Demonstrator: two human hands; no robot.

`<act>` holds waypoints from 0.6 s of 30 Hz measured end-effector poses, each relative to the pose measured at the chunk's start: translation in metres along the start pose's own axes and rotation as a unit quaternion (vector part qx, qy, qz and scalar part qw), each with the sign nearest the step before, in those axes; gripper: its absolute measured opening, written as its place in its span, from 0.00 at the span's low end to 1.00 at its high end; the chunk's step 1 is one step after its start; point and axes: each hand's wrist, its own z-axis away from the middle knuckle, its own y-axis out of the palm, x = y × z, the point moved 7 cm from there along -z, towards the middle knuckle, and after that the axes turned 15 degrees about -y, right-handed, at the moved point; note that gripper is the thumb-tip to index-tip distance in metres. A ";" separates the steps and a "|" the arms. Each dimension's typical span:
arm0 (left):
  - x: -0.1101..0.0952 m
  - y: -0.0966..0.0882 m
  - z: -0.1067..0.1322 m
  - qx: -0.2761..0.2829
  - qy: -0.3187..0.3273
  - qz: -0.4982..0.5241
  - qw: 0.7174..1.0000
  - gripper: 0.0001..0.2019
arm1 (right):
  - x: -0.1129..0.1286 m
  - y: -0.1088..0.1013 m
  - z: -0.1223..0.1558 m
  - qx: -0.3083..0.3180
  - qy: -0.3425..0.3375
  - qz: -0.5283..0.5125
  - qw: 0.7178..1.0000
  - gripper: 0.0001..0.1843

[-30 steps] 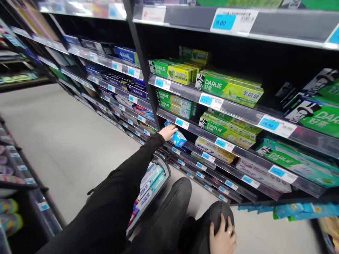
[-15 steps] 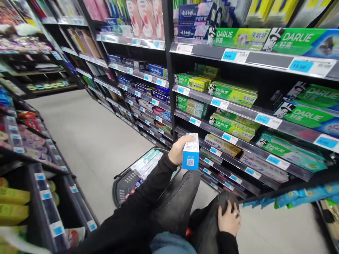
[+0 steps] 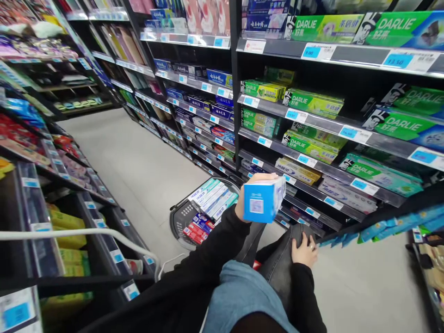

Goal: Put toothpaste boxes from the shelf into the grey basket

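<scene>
My left hand is closed around a blue-and-white box in front of the shelves. The box's blue end, with a pale square code label, faces me, and its white side is blurred. Most of my left fingers are behind the box. Below and to the left of that hand, a dark shopping basket on the floor holds several toothpaste boxes, white-teal and red-blue. My right hand, a ring on one finger, lies with fingers spread on my right knee and holds nothing.
Shelves of green Darlie toothpaste boxes rise ahead and to the right, price tags along their edges. On the left stands another shelf unit, with a white cable across it. Pale floor runs between them.
My left hand has brought the box nearer and turned it, so its blue end looks larger. The view has shifted, showing more of the basket. My right hand stays on the knee.
</scene>
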 end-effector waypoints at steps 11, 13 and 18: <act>0.018 -0.001 0.008 0.088 -0.166 0.231 0.955 0.37 | 0.000 -0.001 0.000 -0.015 0.000 -0.018 1.000 0.28; 0.019 0.003 0.010 0.082 -0.193 0.263 0.942 0.38 | 0.000 -0.001 0.000 -0.015 -0.002 -0.020 1.000 0.28; 0.033 0.022 0.020 0.117 -0.329 0.369 0.861 0.41 | 0.000 -0.001 0.000 -0.017 -0.003 -0.022 1.000 0.27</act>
